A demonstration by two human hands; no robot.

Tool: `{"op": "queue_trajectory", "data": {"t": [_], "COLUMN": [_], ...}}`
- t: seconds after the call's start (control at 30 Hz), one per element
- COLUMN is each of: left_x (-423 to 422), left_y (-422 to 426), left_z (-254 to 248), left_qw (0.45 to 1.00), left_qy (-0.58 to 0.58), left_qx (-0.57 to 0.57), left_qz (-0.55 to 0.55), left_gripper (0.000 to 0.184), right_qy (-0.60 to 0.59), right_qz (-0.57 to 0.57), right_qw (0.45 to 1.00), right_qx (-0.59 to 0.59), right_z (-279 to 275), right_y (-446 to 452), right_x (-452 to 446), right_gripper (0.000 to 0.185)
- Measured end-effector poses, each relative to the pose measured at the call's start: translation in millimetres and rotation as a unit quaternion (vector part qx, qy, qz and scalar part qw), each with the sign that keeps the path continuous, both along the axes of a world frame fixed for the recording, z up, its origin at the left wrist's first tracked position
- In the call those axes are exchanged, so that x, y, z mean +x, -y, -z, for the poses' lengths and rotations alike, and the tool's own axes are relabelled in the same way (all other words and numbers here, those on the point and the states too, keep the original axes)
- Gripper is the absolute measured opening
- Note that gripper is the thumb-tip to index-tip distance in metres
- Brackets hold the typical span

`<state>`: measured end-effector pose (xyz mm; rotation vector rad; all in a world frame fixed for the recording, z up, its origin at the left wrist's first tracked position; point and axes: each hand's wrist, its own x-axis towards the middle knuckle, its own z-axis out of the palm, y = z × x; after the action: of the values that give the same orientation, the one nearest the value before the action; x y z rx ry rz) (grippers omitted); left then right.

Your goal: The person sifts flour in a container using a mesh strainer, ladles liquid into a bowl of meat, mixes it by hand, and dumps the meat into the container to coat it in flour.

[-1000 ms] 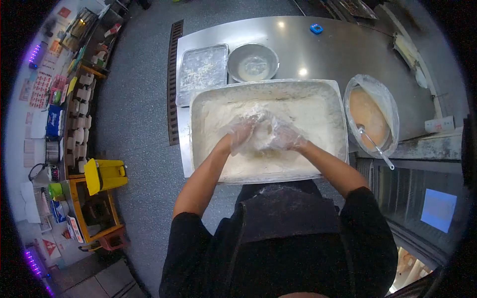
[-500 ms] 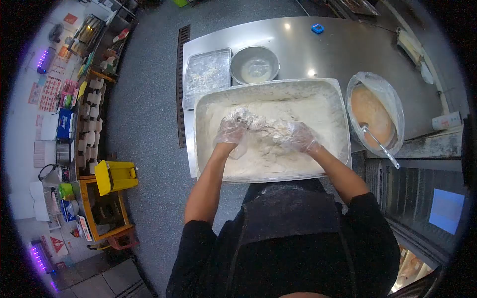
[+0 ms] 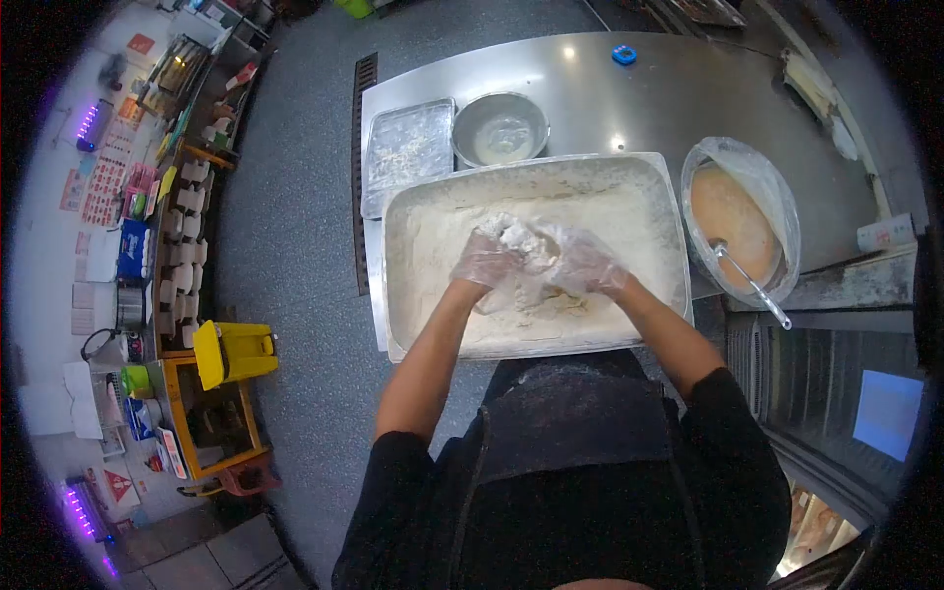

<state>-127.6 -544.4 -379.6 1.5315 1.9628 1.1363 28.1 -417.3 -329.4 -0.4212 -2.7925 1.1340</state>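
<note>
A large pale tub (image 3: pixel 391 295) with a bed of white flour (image 3: pixel 462 334) stands in front of me. Both my hands wear clear plastic gloves and are inside it. Between them is a lumpy bunch of flour-coated food (image 3: pixel 523 239); its kind is hidden under the coating. My left hand (image 3: pixel 487 261) has its fingers curled round the left side of the bunch. From the right, my right hand (image 3: pixel 588 264) closes against it, its fingertips partly hidden by the glove and flour.
Behind the tub, a flour-dusted metal tray (image 3: pixel 408 187) sits beside a metal bowl (image 3: pixel 501 128). A plastic-lined container of orange-brown liquid (image 3: pixel 733 221) holds a ladle (image 3: pixel 752 277) at right. A blue timer (image 3: pixel 624 55) lies on the steel table (image 3: pixel 669 98). A yellow bin (image 3: pixel 236 352) is at left.
My hands have come closer together, the left one moving right. The flour-coated food, stretched out between them before, is now gathered into a compact bunch.
</note>
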Motion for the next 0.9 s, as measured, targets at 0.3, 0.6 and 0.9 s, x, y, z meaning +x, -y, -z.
{"op": "queue_trajectory", "data": {"t": [0.3,0.6,0.9], "left_x": [-50.6,-26.1,-15.7], "left_y": [19.5,27.4,-32.9], "left_z": [41.9,-4.6,72.8], "left_qw": [0.954,0.983,0.947], "left_qy": [0.180,0.157,-0.284], "left_qx": [-0.140,-0.032,-0.090], "left_qz": [-0.194,0.093,0.122], "left_gripper": [0.030,0.052,0.078], "right_qy": [0.140,0.177,0.172], "right_qz": [-0.103,-0.034,-0.120], "right_qw": [0.970,0.983,0.965], "right_qx": [0.167,-0.038,0.154], "right_z": [24.8,-38.8,43.4], "right_y": [-33.3,-19.4,-39.4], "right_x": [41.9,23.4,-31.0], "right_gripper": [0.033,0.069,0.053]}}
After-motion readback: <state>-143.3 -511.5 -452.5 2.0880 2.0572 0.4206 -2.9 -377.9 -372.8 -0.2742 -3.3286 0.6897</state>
